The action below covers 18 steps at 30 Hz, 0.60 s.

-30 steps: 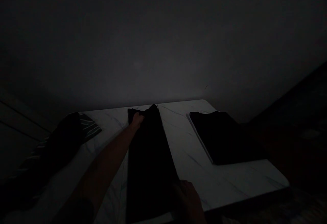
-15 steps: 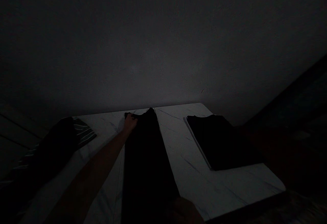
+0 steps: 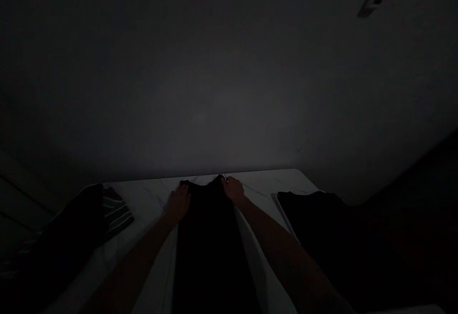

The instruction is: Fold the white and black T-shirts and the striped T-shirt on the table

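Note:
A long black garment (image 3: 211, 247) lies lengthwise on a white marbled table (image 3: 150, 194), its curved neckline at the far end. My left hand (image 3: 178, 203) rests on the garment's far left corner with its fingers spread flat. At the far right corner, my right hand (image 3: 232, 189) has its fingers closed on the black garment. The scene is very dark, so folds in the cloth do not show.
Folded black clothes (image 3: 322, 228) lie on the right of the table. On the left is a dark heap of clothes (image 3: 78, 223) with a striped piece (image 3: 116, 211). Behind the table stands a grey wall (image 3: 222, 89) with a small switch (image 3: 374, 1).
My right hand has moved from the near edge of the garment up to its far right corner. My left hand's fingers have flattened out on the left corner. The view has tilted upward.

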Available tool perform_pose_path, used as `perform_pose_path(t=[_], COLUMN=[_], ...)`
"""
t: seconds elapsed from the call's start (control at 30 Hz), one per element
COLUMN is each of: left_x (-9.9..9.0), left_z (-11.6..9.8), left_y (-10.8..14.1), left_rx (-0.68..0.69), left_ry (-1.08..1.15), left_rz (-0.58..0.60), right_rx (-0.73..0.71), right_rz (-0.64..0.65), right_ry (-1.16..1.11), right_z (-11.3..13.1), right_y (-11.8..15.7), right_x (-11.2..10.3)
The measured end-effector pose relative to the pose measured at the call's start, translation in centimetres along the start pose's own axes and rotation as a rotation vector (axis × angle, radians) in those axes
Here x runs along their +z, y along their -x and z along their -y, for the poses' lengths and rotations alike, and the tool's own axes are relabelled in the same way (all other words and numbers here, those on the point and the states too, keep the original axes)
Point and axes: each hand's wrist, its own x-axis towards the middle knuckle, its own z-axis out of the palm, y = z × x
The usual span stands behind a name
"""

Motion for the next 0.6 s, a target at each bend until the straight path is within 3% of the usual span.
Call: perform_pose_path(t=[0.1, 0.2, 0.4, 0.6], left_x=[0.5, 0.6, 0.7, 1.2], left_z=[0.3, 0.6, 0.9, 1.2], left_y=[-0.1, 0.0, -0.6, -2.2], left_rx=[0.010, -0.015, -0.037, -0.030], left_ry=[-0.186, -0.288, -0.288, -0.246], left_rz=[0.058, 0.083, 0.076, 0.058], right_rx=[0.075, 0.097, 0.116, 0.122], right_rz=[-0.033, -0.040, -0.044, -0.045], right_ry=[0.033, 0.062, 0.127, 0.150], right_z=[1.2, 0.2, -3.7, -4.0], right_y=[-2.0, -3.2, -4.8, -5.3], right_x=[2.0, 2.9, 2.7, 2.7])
